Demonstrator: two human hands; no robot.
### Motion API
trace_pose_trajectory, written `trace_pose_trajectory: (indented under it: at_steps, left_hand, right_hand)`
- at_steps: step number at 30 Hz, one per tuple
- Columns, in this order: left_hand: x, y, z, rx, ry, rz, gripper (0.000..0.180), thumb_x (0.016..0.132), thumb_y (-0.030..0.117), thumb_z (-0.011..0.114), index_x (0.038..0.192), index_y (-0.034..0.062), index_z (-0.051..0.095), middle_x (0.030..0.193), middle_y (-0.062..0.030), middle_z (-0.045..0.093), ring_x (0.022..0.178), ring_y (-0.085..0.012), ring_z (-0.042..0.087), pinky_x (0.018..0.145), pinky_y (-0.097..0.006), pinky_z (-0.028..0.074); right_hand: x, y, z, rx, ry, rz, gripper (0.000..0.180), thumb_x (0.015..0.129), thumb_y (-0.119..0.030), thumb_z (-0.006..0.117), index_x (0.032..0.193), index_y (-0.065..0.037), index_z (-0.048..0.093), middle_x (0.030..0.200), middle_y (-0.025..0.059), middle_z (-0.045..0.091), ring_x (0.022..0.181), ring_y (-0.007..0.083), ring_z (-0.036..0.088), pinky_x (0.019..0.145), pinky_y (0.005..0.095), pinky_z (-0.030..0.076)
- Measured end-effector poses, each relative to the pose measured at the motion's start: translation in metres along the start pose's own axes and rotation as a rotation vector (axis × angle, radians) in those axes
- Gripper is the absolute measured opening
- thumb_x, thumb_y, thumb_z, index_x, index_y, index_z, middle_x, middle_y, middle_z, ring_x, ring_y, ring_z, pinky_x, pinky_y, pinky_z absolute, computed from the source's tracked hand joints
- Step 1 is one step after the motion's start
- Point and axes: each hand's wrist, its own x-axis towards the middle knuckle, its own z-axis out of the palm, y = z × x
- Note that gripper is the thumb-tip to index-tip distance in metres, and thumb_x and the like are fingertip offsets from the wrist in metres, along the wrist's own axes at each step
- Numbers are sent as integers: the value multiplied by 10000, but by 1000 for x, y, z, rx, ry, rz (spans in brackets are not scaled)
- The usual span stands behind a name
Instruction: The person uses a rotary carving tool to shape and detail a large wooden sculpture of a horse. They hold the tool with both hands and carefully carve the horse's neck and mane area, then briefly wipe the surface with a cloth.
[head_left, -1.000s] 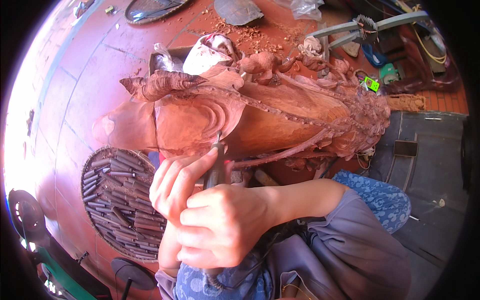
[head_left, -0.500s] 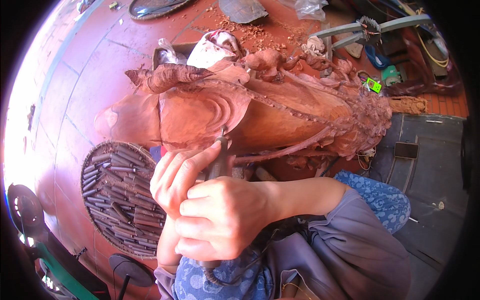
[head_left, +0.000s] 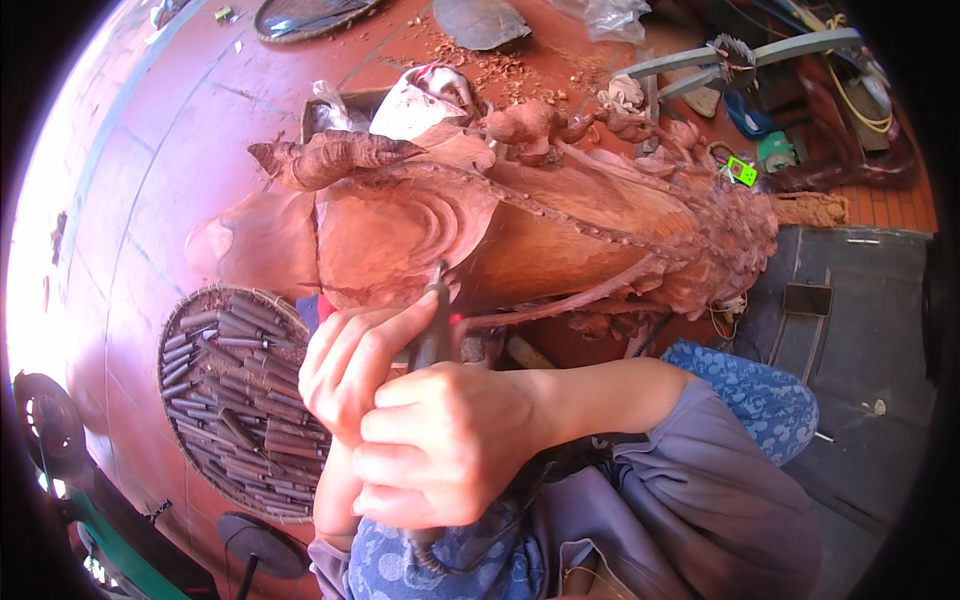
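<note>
A rotary carving handpiece [head_left: 431, 335] with a thin metal bit [head_left: 440, 269] at its tip is gripped in both hands. My left hand [head_left: 350, 370] is closed round its front part, the index finger stretched along it near the bit. Behind it my right hand [head_left: 450, 445] wraps the rear of the body in a fist. A cable [head_left: 428, 560] leaves the handpiece's near end. Ahead lies a large reddish-brown wood carving [head_left: 585, 225], with curved stepped ridges on its left part. The bit is at the lower edge of that ridged part; whether it touches the wood I cannot tell.
A round woven basket [head_left: 168, 420] full of dark-handled carving tools stands at left. Behind the carving are a white cloth-like bundle [head_left: 425, 100] and wood chips [head_left: 500, 65] on the tiled floor. A phone [head_left: 807, 299] rests on a dark panel [head_left: 865, 340] at right.
The bit has shifted slightly toward me along the edge of the ridged part. Both hands keep their grip on the handpiece. The whole view has moved a little.
</note>
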Motion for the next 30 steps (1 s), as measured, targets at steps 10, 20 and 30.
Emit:
trace_pose_trajectory:
  at_steps: [10, 20, 30]
  left_hand:
    - [-4, -3, -1, -20, 26, -16, 306, 656, 119, 800, 934, 7, 738, 747, -86, 678, 687, -226, 665, 654, -310, 512]
    - [-1, 1, -2, 13, 24, -4, 336, 613, 149, 796, 923, 28, 746, 764, -83, 673, 727, -236, 658, 705, -332, 515]
    - [5, 4, 8, 118, 137, -18, 335, 587, 327, 854, 867, 163, 772, 1109, -98, 641, 1074, -332, 572, 916, -433, 457]
  right_hand:
    - [2, 3, 10, 34, 34, -18, 191, 700, -180, 662, 608, -93, 520, 642, 24, 483, 589, 180, 510, 506, 312, 395]
    - [3, 0, 2, 29, -14, -31, 171, 713, -156, 678, 626, -95, 544, 653, 13, 473, 572, 166, 492, 499, 300, 374]
    - [-3, 1, 3, -11, -3, -8, 189, 663, -213, 641, 607, -91, 508, 618, 21, 487, 602, 184, 542, 508, 307, 417]
